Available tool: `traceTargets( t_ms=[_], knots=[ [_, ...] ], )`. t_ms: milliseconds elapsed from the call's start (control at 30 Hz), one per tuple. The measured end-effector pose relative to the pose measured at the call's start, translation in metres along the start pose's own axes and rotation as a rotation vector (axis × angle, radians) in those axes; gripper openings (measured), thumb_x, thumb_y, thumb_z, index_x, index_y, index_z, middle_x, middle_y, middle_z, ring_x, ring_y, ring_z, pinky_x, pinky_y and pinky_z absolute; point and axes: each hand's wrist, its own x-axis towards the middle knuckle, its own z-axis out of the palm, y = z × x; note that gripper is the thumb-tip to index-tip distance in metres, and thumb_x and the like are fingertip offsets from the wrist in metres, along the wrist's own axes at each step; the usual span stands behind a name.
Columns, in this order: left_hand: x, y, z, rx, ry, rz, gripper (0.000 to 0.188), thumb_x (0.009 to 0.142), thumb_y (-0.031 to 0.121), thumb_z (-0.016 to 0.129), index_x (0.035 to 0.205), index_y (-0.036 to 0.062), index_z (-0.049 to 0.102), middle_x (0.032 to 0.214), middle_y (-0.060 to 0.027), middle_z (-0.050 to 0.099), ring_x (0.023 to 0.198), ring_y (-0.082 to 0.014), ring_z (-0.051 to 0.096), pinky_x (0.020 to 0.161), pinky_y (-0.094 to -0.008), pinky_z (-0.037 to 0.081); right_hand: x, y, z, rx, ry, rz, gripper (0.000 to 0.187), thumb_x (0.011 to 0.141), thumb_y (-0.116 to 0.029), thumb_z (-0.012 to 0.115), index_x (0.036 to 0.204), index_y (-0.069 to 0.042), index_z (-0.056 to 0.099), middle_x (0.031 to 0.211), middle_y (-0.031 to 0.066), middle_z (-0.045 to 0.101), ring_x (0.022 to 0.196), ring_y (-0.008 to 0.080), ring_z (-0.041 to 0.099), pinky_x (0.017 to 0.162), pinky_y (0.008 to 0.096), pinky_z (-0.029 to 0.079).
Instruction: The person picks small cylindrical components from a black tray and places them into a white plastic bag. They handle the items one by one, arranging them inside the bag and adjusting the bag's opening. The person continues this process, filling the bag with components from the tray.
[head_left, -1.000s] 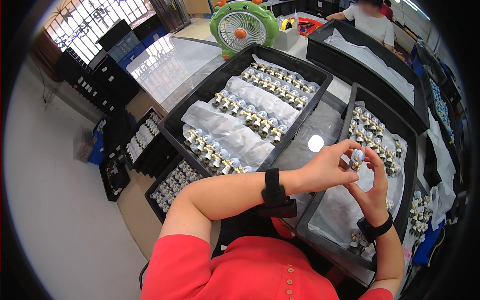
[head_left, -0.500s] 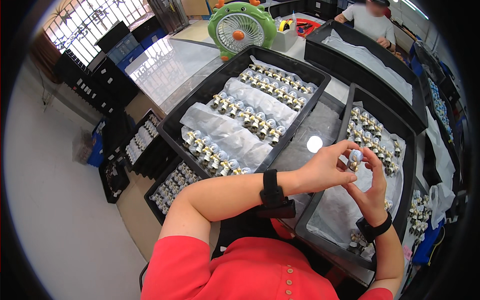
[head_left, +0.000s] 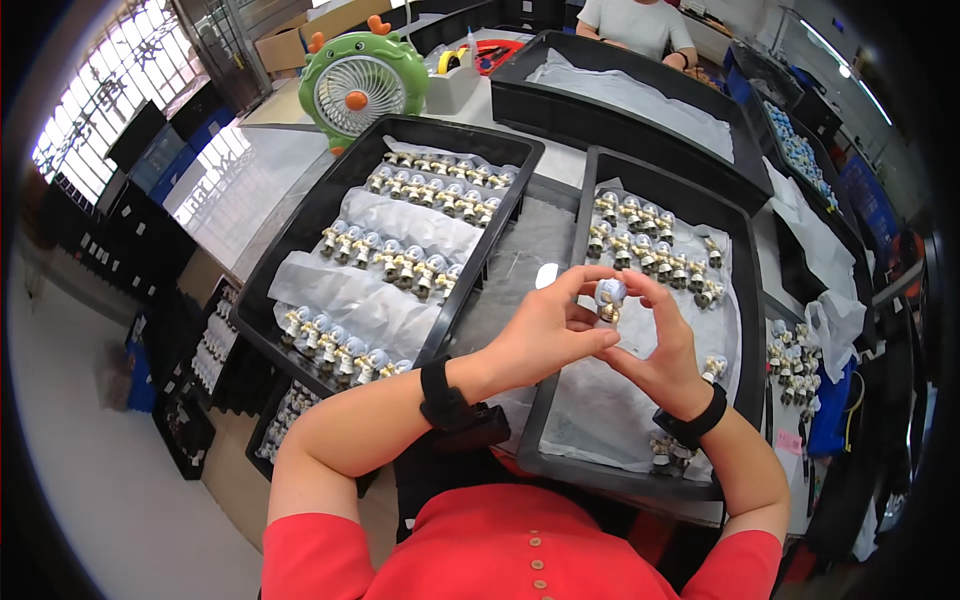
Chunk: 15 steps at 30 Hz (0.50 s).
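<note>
Between my two hands, over the right-hand black tray point(head_left: 575, 420), is a small figurine point(head_left: 609, 298) with a pale blue-grey rounded top and a gold and white body. My left hand point(head_left: 545, 330) pinches it from the left, thumb below and fingers behind. From the right, my right hand point(head_left: 655, 345) curves around it with fingertips at its top and thumb near its base. Beyond my hands, similar figurines point(head_left: 645, 245) stand in rows on white paper lining the tray. A few more point(head_left: 672, 452) lie by my right wrist.
On the left, a larger black tray point(head_left: 262, 285) holds rows of figurines between paper sheets. Behind it stands a green animal-shaped fan point(head_left: 362, 85). A deep paper-lined bin point(head_left: 630, 135) sits at the back, with a person point(head_left: 640, 25) beyond. More figurines point(head_left: 795, 365) lie at the right.
My view has turned right, so the trays and hands appear further left. The figurine stays between my hands, held more upright.
</note>
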Motion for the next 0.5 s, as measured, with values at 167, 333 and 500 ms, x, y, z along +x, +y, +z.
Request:
traceTargets(
  t_ms=[167,333,500],
  knots=[
    [-0.0002,0.0006,0.0008,0.012,0.001,-0.007,0.062,0.08,0.007,0.07,0.134,0.0058,0.039,0.121,-0.0124,0.044,0.097,-0.0151,0.057,0.082,-0.0273,0.052,0.0005,0.0012,0.0008,0.018,0.005,-0.028,0.069,0.066,-0.009,0.079,0.126,-0.004,0.046,0.119,0.0133,0.054,0.108,0.0283,0.053,0.092,0.0372,0.044],
    [0.001,-0.0031,0.0015,0.038,0.031,0.005,0.059,0.082,0.01,0.07,0.132,0.0055,0.04,0.118,-0.0116,0.046,0.097,-0.0149,0.057,0.078,-0.0267,0.051,-0.0015,0.0026,0.002,0.023,0.004,-0.028,0.07,0.065,-0.009,0.08,0.126,-0.004,0.045,0.121,0.0136,0.053,0.11,0.0293,0.052,0.093,0.0381,0.043],
    [-0.0006,-0.0024,0.0054,-0.058,0.04,0.054,0.053,0.088,0.01,0.062,0.134,0.004,0.034,0.113,-0.01,0.053,0.095,-0.0153,0.059,0.081,-0.0281,0.05,0.0008,-0.0033,0.0032,-0.005,0.054,-0.084,0.072,0.063,-0.008,0.08,0.126,-0.004,0.045,0.12,0.0133,0.052,0.111,0.0303,0.05,0.095,0.0387,0.041]
  ],
)
